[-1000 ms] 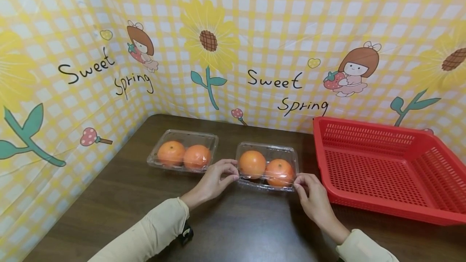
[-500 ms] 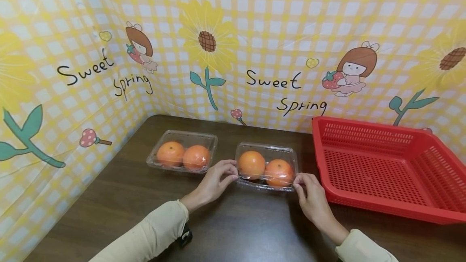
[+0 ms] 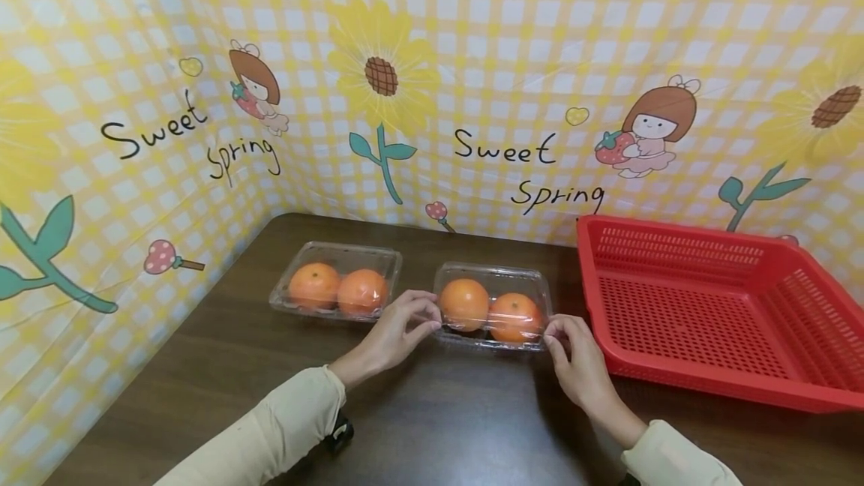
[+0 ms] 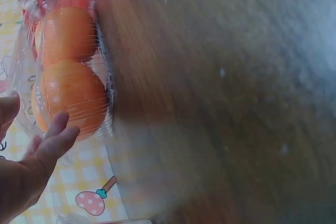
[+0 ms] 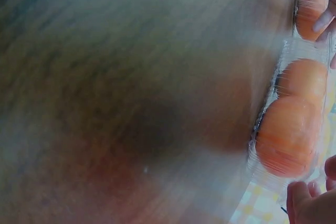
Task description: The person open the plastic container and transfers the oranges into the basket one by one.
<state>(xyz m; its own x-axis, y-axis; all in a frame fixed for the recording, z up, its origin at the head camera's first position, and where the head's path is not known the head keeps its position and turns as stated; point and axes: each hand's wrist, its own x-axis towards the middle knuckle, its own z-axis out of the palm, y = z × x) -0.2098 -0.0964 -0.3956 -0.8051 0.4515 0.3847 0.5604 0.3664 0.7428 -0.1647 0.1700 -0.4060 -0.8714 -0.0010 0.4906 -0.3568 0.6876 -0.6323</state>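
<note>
- Two hands meet one clear container [image 3: 502, 274] on a dark tabletop [image 3: 445, 426]; it sits just left of a red basket [image 3: 715, 390] and right of a second container [image 3: 344, 251].
- Two orange fruits [image 3: 464, 304] fill it side by side under a transparent lid, whose latching the views are too unclear to confirm.
- The opposed hold at both near corners appears chosen to steady the box evenly, leaving the fruit untouched.
- The second container, also loaded with two fruits [image 3: 313, 286], stands farther left, apart from the hands, perhaps to leave working room.
- The left hand [image 3: 400, 330] reaches in from the near left, its thumb and curled fingers pinching the left near corner, palm off the fruit.
- Mirroring it, the right hand [image 3: 579, 361] angles in from the near right, fingers bent over the thumb in a narrow pinch at the right near corner.
</note>
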